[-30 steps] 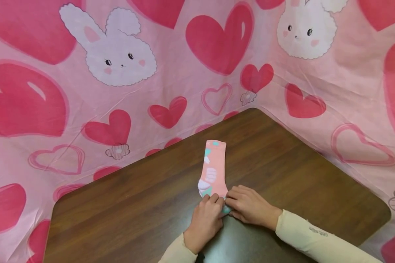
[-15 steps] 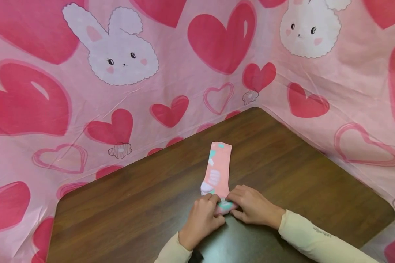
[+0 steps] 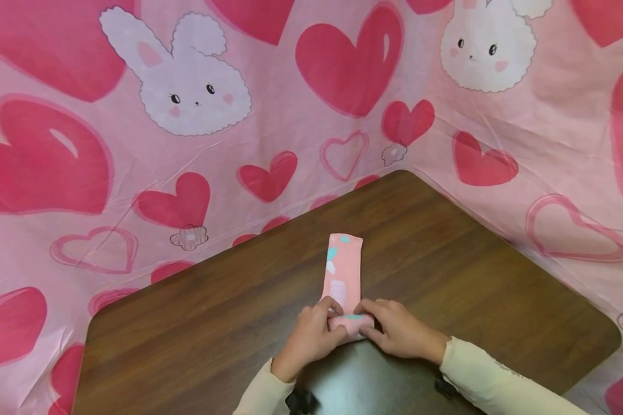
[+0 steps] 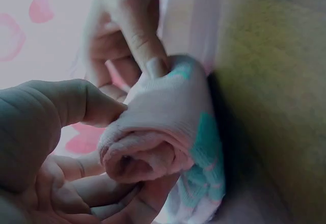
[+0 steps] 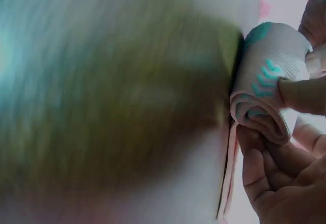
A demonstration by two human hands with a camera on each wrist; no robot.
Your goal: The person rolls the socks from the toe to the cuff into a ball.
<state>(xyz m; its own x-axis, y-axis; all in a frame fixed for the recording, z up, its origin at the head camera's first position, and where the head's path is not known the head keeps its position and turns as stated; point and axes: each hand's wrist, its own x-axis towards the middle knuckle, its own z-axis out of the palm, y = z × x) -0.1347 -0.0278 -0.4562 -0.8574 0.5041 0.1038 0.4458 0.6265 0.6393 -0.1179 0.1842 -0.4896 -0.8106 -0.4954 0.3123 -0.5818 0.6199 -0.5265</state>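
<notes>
A pink sock [image 3: 346, 271] with teal and white patches lies lengthwise on the table, its cuff pointing away from me. The toe end is rolled into a thick coil, whose spiral end shows in the left wrist view as a sock roll [image 4: 147, 152] and in the right wrist view as a sock roll [image 5: 265, 91]. My left hand [image 3: 311, 331] grips the roll's left end, thumb on the near side and fingers on the far side. My right hand [image 3: 397, 328] holds the right end likewise, its thumb [image 5: 305, 94] pressing the coil.
The brown wooden table [image 3: 213, 328] has its far corner against pink cloth walls [image 3: 270, 69] printed with hearts and rabbits. Dark wrist-worn devices [image 3: 301, 399] show under the cream sleeves [image 3: 490, 374].
Both hands have rolled the toe end forward over the heel, so the white heel patch is now out of sight. The flat part of the sock has become shorter.
</notes>
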